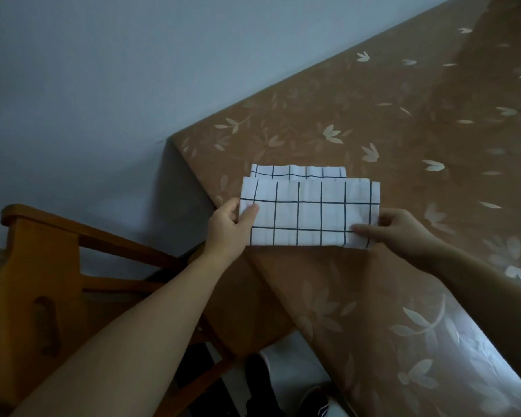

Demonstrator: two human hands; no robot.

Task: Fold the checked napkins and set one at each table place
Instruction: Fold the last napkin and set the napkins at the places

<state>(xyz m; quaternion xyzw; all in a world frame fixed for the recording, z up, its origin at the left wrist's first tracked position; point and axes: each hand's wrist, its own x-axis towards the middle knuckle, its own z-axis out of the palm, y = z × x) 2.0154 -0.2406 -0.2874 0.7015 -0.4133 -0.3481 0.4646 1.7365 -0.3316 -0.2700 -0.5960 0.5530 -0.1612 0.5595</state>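
Note:
A folded white napkin with dark check lines (310, 213) is held over the near-left corner of the table (373, 130). My left hand (229, 227) pinches its left edge, thumb on top. My right hand (397, 228) pinches its lower right corner, thumb laid across the cloth. A second folded checked napkin (298, 172) lies flat on the table just behind the first, mostly hidden by it.
The table wears a brown cloth with pale leaf prints, and its corner hangs down in front of me. A wooden chair (39, 266) stands at the left beside the table. A pale wall fills the upper left. Dark shoes (313, 398) show on the floor below.

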